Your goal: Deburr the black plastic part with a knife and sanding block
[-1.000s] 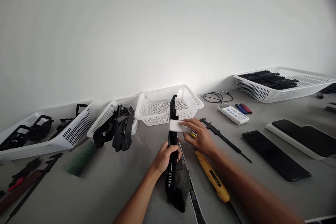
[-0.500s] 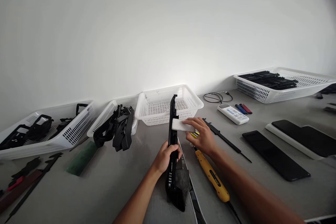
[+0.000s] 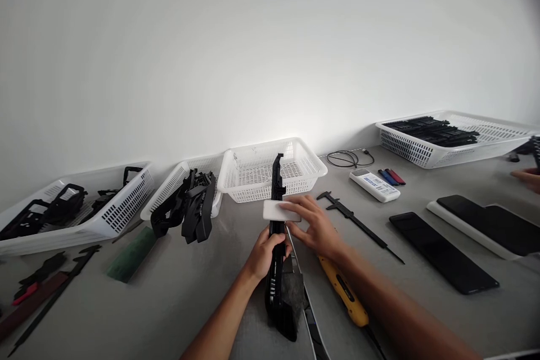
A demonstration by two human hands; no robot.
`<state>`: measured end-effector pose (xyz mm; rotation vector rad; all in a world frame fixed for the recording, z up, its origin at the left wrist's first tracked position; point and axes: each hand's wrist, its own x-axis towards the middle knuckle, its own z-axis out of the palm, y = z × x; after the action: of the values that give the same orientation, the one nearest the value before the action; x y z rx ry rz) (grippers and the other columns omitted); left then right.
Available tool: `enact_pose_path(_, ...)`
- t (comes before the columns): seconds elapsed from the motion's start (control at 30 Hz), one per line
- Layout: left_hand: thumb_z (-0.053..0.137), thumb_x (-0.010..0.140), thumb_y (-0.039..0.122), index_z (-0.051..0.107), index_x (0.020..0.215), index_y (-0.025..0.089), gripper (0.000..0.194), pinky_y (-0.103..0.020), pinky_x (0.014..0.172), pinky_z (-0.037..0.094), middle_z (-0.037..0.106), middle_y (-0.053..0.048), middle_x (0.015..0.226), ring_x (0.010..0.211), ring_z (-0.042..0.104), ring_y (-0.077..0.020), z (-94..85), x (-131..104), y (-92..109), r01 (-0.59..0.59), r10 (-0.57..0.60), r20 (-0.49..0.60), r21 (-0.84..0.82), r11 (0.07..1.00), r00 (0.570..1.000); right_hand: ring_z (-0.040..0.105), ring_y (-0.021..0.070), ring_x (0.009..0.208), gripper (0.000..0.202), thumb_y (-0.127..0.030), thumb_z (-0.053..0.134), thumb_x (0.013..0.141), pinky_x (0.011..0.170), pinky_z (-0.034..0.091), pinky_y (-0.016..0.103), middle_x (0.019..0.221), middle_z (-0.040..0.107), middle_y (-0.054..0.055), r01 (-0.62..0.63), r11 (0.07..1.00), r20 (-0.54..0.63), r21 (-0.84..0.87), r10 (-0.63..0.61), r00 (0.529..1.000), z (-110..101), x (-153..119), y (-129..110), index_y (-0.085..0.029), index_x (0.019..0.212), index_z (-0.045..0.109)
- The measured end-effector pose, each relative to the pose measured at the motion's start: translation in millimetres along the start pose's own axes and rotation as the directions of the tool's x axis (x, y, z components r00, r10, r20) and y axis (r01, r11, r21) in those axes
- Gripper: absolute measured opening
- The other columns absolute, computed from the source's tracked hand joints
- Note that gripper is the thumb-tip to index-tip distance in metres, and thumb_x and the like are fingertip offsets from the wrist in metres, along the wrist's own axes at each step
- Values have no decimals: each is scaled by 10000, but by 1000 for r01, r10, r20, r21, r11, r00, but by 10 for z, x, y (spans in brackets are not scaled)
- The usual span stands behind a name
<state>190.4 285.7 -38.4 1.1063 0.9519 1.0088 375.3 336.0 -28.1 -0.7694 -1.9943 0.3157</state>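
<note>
Left hand [image 3: 266,251]: I grip the black plastic strip [image 3: 276,219] mid-length, upright.
Right hand [image 3: 313,226]: I press the white block [image 3: 279,211] flat against it.
Advice: even strokes, firm grip.

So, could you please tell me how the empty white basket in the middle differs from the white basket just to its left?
The middle basket holds nothing, while the left basket is stuffed with black plastic parts that spill over its front rim. The middle basket sits level on the table; the left basket looks tipped forward. The middle one faces the camera broadside, the left one end-on. Both are white slotted plastic set against the wall.
</note>
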Motion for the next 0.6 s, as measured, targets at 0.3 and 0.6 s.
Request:
enact_pose_path(0.3, 593, 835, 408, 533, 886, 196, 227, -263, 523, 364, 597, 18, 587, 513, 479, -130, -2, 3, 19, -5, 5, 8, 4, 1000, 1000, 621, 305, 1102, 373, -176, 637, 898, 955, 548, 488, 1199, 689, 86, -71, 996, -117, -59, 63, 991, -40, 0, 47, -276, 1247, 723)
enact_pose_path(0.6, 594, 833, 419, 554, 890, 193, 236, -268, 525, 364, 594, 18, 585, 509, 479, -134, 13, -12, 49, -5, 5, -2, 5, 1000, 1000, 615, 304, 1104, 406, -132, 639, 859, 955, 544, 476, 1189, 688, 78, -96, 994, -110, -51, 90, 990, -37, 1, 59, -283, 1226, 728)
